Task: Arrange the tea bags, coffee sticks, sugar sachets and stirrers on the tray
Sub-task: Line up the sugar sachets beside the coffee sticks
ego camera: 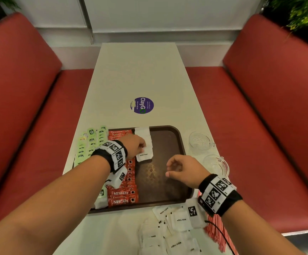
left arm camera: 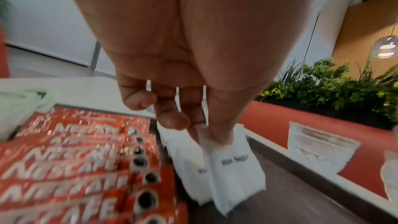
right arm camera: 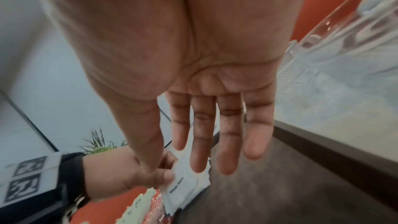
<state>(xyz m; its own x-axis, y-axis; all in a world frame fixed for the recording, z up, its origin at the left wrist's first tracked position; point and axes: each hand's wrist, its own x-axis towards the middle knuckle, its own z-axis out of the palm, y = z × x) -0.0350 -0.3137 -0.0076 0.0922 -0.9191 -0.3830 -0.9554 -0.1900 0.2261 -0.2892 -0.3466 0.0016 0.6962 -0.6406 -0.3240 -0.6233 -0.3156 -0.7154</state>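
White sugar sachets [ego camera: 144, 144] form a partial column on the brown tray [ego camera: 169, 184], just beside a full column of red coffee sticks [ego camera: 122, 194]; green tea bags [ego camera: 91, 144] line the tray's left edge. So two kinds look placed and the sugar is roughly half done: a loose pile of sachets [ego camera: 169, 234] lies on the counter [ego camera: 136, 74] with the red stirrers [ego camera: 216, 234]. The left hand [ego camera: 133, 145] has its grip pinching the nearest sachet of the column; the right hand [ego camera: 182, 170] hangs released above the tray. Sachets are flat, papery, printed "White Sugar".
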